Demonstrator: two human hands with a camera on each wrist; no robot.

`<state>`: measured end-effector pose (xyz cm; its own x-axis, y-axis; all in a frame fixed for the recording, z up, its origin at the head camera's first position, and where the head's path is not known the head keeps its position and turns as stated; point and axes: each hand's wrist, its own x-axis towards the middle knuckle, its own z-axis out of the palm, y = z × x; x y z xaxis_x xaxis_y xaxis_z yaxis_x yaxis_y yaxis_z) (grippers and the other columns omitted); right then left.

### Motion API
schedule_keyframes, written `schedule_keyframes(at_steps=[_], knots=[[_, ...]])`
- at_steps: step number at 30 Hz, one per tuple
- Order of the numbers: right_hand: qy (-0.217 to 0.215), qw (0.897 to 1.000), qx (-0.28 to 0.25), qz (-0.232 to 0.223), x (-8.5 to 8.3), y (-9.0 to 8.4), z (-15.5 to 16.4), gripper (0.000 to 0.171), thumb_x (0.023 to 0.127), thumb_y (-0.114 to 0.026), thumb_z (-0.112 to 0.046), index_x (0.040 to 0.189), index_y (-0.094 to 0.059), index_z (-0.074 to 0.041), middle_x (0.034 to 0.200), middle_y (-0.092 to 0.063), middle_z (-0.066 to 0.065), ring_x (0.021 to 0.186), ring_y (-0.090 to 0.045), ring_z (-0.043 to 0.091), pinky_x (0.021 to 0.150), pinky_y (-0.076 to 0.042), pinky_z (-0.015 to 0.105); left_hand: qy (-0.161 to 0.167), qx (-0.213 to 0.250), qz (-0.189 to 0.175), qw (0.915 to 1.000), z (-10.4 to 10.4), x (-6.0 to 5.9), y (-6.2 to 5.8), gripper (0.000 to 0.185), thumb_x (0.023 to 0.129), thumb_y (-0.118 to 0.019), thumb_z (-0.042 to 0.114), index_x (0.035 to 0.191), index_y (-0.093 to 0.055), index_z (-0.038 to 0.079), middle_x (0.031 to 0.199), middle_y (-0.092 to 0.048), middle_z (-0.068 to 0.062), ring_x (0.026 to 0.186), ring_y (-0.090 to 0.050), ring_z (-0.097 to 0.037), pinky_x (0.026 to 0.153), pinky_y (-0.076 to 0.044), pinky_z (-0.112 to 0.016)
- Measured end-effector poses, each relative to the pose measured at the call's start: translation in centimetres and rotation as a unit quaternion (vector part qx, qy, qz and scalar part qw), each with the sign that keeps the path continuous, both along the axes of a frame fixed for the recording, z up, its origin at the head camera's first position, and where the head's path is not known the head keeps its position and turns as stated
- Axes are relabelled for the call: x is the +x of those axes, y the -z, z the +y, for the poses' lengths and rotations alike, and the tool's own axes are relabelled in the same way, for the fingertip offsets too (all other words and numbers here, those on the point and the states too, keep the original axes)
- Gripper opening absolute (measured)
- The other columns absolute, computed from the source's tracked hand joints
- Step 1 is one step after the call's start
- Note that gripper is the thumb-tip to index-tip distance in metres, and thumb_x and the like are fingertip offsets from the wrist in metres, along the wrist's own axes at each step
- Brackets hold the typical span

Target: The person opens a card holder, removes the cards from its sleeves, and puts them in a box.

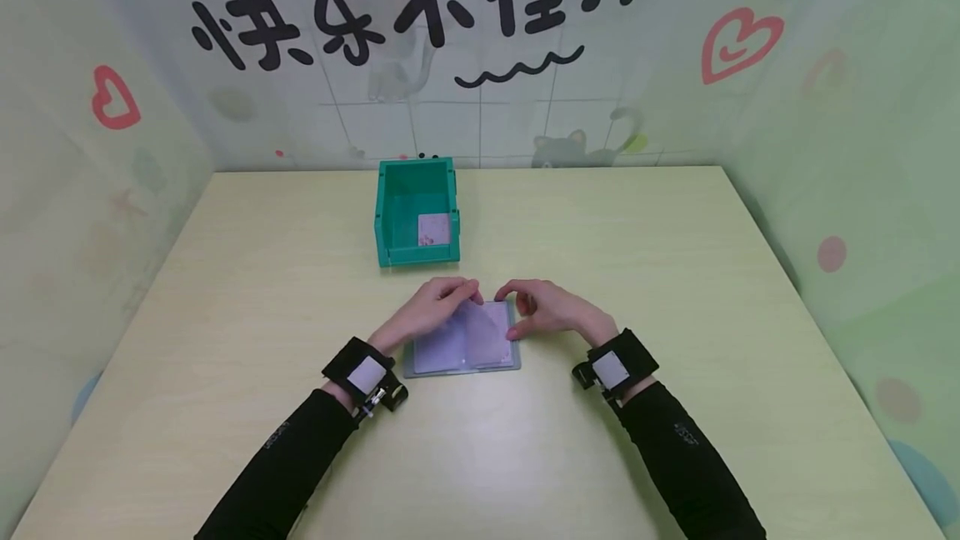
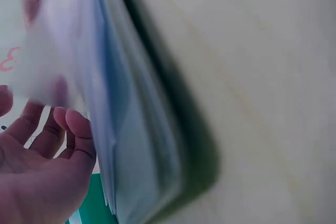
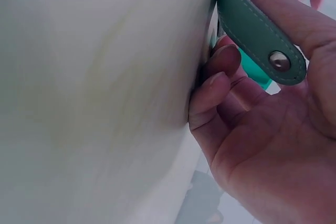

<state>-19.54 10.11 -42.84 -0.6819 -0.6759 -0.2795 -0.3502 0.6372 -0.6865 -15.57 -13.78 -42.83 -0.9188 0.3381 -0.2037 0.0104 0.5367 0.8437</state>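
A small grey-green notebook [image 1: 461, 372] with a snap strap [image 3: 257, 30] lies spread on the table, its pages pale lilac. My left hand [image 1: 442, 304] is over its top edge and pinches a thin translucent sheet [image 2: 44, 72], which blurs in the left wrist view. At the notebook's right edge, my right hand [image 1: 546, 307] holds the border, thumb at the side and index finger at the top corner. Seen from the right wrist, its other fingers curl low against the table, and the strap sticks out between thumb and fingers.
A teal open bin [image 1: 397, 255] stands behind the notebook, near the table's back edge. Inside it lies a pinkish-lilac card [image 1: 433, 229]. Printed cloth walls [image 1: 832, 190] enclose the wooden table [image 1: 645, 223] at the back and both sides.
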Motion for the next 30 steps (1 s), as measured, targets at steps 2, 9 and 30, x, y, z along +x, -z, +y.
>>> schedule_keyframes(at_steps=[2, 9, 30], knots=[[0.003, 1.000, -0.001, 0.002, 0.1, 0.0, 0.0, 0.053, 0.083, -0.083, -0.024, 0.130, -0.060, -0.013, 0.087, -0.052, 0.005, 0.083, -0.051, 0.017, 0.071, -0.040, 0.026, 0.001, -0.003, -0.002, 1.0000, -0.1, 0.1, -0.1, 0.045, 0.107, -0.041, 0.045, 0.104, -0.073, 0.012, 0.110, -0.066, -0.008, 0.104, -0.053, -0.023, 0.084, -0.040, -0.033], [0.024, 1.000, 0.001, -0.009, 0.3, 0.0, -0.4, 0.048, 0.086, -0.081, -0.025, 0.128, -0.060, -0.013, 0.085, -0.050, 0.005, 0.081, -0.051, 0.018, 0.068, -0.038, 0.026, 0.020, -0.046, 0.033, 0.9982, -1.1, 0.5, -0.3, 0.025, 0.101, -0.058, 0.031, 0.103, -0.074, 0.012, 0.102, -0.069, -0.006, 0.099, -0.056, -0.021, 0.085, -0.044, -0.033], [0.037, 0.999, 0.012, -0.019, 0.5, -0.1, -0.7, 0.048, 0.086, -0.081, -0.025, 0.127, -0.059, -0.014, 0.087, -0.050, 0.005, 0.081, -0.051, 0.019, 0.069, -0.037, 0.027, -0.051, -0.137, 0.038, 0.9885, 1.0, 2.5, -1.4, 0.023, 0.098, -0.063, 0.017, 0.106, -0.076, 0.000, 0.086, -0.072, -0.011, 0.075, -0.061, -0.019, 0.069, -0.051, -0.027]])
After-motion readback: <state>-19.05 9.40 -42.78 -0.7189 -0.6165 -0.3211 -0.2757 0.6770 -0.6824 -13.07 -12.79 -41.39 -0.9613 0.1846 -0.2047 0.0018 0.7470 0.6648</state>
